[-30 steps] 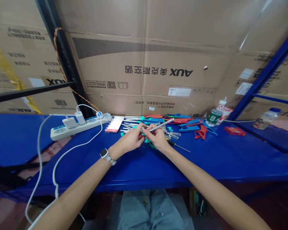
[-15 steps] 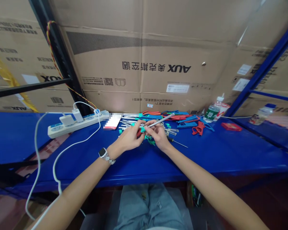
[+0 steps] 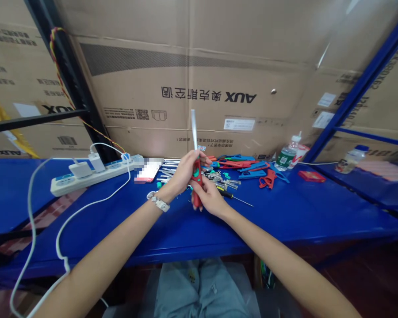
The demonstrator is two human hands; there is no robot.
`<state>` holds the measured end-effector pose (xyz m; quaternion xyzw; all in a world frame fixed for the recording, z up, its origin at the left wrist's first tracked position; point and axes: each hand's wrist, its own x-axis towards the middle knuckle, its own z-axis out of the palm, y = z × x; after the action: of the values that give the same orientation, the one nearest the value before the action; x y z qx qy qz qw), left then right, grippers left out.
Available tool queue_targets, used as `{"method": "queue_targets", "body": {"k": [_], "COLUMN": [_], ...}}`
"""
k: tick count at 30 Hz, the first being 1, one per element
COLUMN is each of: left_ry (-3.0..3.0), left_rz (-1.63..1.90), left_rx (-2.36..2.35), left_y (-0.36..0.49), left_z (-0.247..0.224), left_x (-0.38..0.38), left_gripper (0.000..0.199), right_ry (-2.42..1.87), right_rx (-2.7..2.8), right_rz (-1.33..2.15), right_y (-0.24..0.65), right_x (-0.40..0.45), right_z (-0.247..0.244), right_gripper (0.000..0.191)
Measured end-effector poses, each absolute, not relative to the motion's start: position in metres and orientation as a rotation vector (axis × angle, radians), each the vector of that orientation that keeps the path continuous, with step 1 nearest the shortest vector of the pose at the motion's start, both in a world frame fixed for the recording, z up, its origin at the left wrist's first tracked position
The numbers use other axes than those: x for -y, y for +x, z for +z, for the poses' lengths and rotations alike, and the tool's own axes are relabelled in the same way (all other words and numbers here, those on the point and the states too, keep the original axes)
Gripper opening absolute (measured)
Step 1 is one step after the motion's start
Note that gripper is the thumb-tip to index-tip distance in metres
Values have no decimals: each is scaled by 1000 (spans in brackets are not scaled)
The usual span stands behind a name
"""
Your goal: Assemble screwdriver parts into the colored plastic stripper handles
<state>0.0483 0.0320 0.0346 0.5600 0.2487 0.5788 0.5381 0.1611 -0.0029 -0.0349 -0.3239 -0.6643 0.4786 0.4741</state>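
Observation:
A long-necked lighter (image 3: 197,172) with a red handle, green parts and a silver metal tube stands nearly upright in front of me, tube pointing up. My left hand (image 3: 185,168) is closed round it near the base of the tube. Lower down, my right hand (image 3: 209,194) grips the handle, thumb against its front. Fingers hide parts of the handle. Just behind my hands lie several metal tubes (image 3: 170,167), small clear and green parts (image 3: 230,180), and red and blue handle shells (image 3: 254,170). A screwdriver (image 3: 227,193) with a black and yellow handle is right of my right hand.
A white power strip (image 3: 96,176) with plugs and trailing cables sits at left, beside a white-and-red card-like object (image 3: 150,171). At right are a green-labelled bottle (image 3: 287,154), a red box (image 3: 311,176) and a blue-capped jar (image 3: 351,159). Cardboard (image 3: 146,132) backs the blue table (image 3: 285,216).
The lighter has turned from slanting up to the right to nearly upright. My left hand has moved up to the tube's base, while my right hand has shifted down onto the handle.

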Motion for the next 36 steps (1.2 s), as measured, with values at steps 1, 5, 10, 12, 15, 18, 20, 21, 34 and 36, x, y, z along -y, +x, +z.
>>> {"method": "queue_targets", "body": {"k": [1,5,10,12,15,18,20,21,34,36], "left_ry": [1254,1083,1249,1324,1371,1379,1378,1379,2615,2807], "left_rz": [1340,1320,1383,1365,1323,1267,1266,1278,1210,950], "left_rx": [-607,-673,-670,-714,-798,-875,-901,-899,-1190,-1024], "left_y": [47,45,50,50,45,36,27,22,-48,-39], "left_z": [37,39,28,24,21,18,16,15,2,-1], "left_x": [-34,-42,-42,-40,-39,-43,-46,-46,38,34], "left_gripper": [36,46,43,41,40,45,50,52,40,25], "right_ry": [-802,-905,-962,-963,-968,-969,-936,-908,-841,-805], "right_rx": [1633,1684,1713,1714,1705,1606,1532,1517,2286,2377], "right_rz": [1145,826,651,647,657,810,989,1076,474,406], "right_y": [162,170,170,170,172,177,183,186,218,215], "right_x": [3,3,9,10,8,3,1,1,29,28], "right_z": [-36,-36,-30,-29,-30,-27,-23,-21,-28,-30], "right_gripper": [40,34,29,29,33,43,40,38,19,19]}}
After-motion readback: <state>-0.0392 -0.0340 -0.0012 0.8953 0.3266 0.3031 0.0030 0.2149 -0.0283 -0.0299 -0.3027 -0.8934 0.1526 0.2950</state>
